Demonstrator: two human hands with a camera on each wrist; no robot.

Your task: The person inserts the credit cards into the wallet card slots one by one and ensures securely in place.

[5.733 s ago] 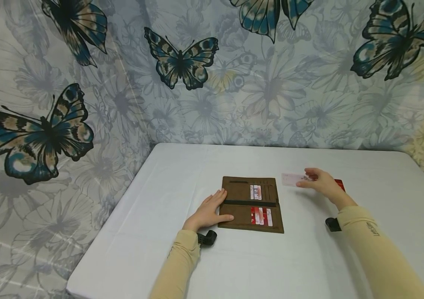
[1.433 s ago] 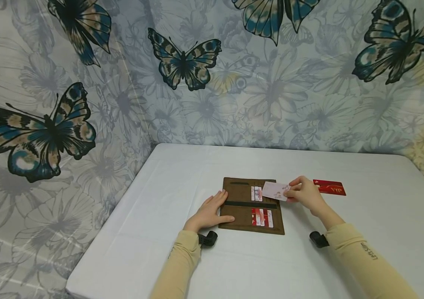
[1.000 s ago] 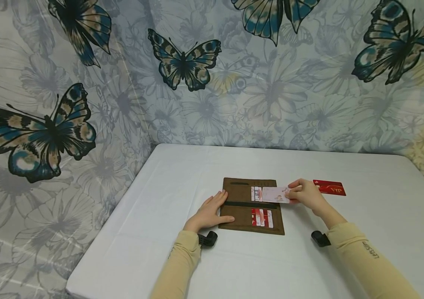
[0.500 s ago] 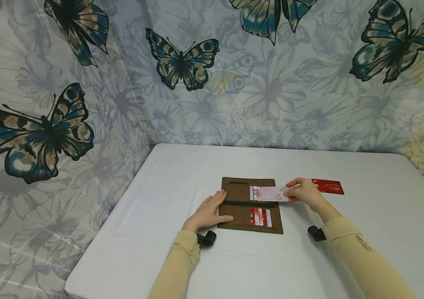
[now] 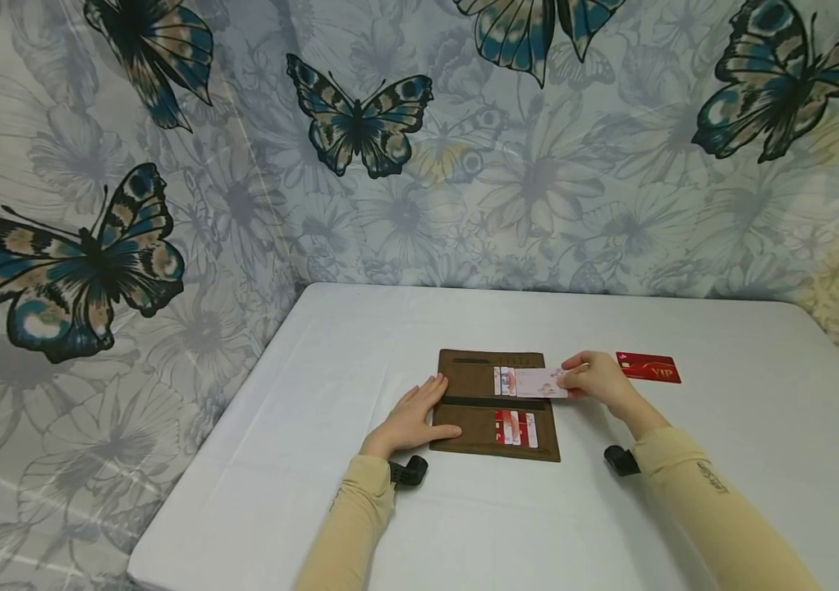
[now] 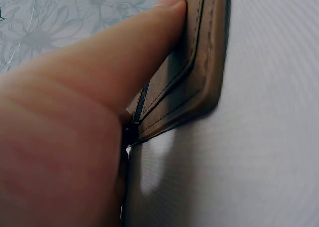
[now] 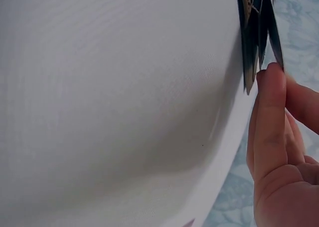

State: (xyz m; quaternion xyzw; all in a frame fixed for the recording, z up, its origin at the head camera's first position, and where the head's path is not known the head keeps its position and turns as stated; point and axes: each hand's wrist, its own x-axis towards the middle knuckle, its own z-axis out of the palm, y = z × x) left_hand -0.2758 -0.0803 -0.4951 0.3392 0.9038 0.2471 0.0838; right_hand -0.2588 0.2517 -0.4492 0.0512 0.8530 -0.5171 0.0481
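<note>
A brown wallet [image 5: 467, 439] lies opened flat on the white table, with a dark zip across its middle and cards showing in both halves. My left hand [image 5: 410, 417] rests on its left edge, fingers extended; in the left wrist view the thumb [image 6: 144, 42] lies straight over the wallet's stitched corner [image 6: 199, 95]. My right hand [image 5: 604, 384] pinches the right end of a pale pink card [image 5: 536, 382] between thumb and fingers. That card lies across the upper half's right side, beside the cards in its slots [image 5: 504, 381], and sticks out past the wallet's edge.
A red VIP card [image 5: 650, 368] lies on the table just beyond the right hand. Red and white cards [image 5: 516, 428] sit in the lower half's slots. The white table [image 5: 508, 525] ends at a butterfly-patterned backdrop [image 5: 538, 197].
My right hand picked up the pale pink card from the table and carried it left to the wallet's upper half. Lately it has shifted slightly left. The left hand stays in place.
</note>
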